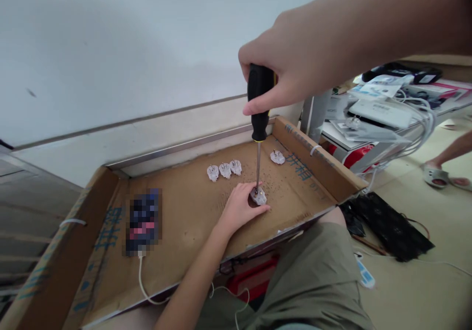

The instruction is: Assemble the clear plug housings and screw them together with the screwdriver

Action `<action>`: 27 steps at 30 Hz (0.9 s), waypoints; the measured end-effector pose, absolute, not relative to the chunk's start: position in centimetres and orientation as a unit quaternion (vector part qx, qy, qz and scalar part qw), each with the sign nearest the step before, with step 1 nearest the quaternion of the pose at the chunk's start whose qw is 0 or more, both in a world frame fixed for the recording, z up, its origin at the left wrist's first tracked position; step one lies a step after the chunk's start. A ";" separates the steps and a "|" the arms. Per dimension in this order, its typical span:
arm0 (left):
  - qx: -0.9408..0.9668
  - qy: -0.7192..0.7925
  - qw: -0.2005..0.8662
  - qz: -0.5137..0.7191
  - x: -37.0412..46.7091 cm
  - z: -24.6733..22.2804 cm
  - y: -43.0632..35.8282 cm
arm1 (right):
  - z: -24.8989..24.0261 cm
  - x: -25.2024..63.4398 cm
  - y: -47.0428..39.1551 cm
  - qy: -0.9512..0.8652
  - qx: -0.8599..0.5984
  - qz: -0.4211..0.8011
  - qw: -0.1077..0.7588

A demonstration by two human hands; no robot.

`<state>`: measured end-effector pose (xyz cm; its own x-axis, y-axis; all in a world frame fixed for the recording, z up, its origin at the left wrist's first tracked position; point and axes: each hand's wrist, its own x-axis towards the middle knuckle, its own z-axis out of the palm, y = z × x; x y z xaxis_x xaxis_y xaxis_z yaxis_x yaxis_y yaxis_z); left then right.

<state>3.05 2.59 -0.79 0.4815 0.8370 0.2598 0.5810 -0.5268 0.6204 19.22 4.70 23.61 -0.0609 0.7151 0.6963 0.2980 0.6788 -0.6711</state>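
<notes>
My right hand (275, 64) grips the black handle of a screwdriver (260, 118), which stands nearly upright. Its shaft runs down to a small clear plastic plug piece (260, 197) on the cardboard, and the tip meets its upper side. Thumb and fingers of my left hand (241, 204) close around that piece from the left and front. Further back, three similar plug pieces (224, 170) sit in a row with metal pins upward. Another plug piece (277, 157) lies alone to the right of the screwdriver shaft.
A cardboard tray (184, 261) with raised side walls spans my lap. On its left lies a pixelated phone-like device (142, 224) with a white cable (142, 278). To the right, a cluttered desk (391, 118) holds cables and packets. Another person's foot (437, 172) shows on the floor.
</notes>
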 end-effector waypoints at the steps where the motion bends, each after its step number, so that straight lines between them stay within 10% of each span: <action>1: 0.829 0.425 0.235 0.278 3.0 -0.8 2.6 | 22.9 18.7 3.9 -0.698 -0.359 0.184 0.592; 6: 0.833 0.433 0.224 0.260 3.2 -0.3 2.2 | 24.1 18.2 3.1 -0.720 -0.407 0.205 0.523; 9: 0.832 0.447 0.213 0.250 3.4 -0.1 2.0 | 27.4 18.7 4.7 -0.867 -0.445 0.128 0.184; 16: 0.824 0.437 0.238 0.271 3.2 -0.5 2.1 | 28.1 19.6 5.8 -0.876 -0.451 -0.053 0.163; 22: 0.809 0.444 0.257 0.286 3.0 -1.1 2.2 | 26.4 21.4 8.8 -0.865 -0.319 0.017 0.387; 27: 0.809 0.446 0.260 0.283 3.0 -1.1 2.3 | 28.5 20.4 8.4 -0.918 -0.345 0.025 0.192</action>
<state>3.02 2.27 -1.06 0.4428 0.8677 0.2258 0.5740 -0.4679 0.6720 20.39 8.39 28.49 -0.6881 0.6435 0.3354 0.6245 0.7605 -0.1780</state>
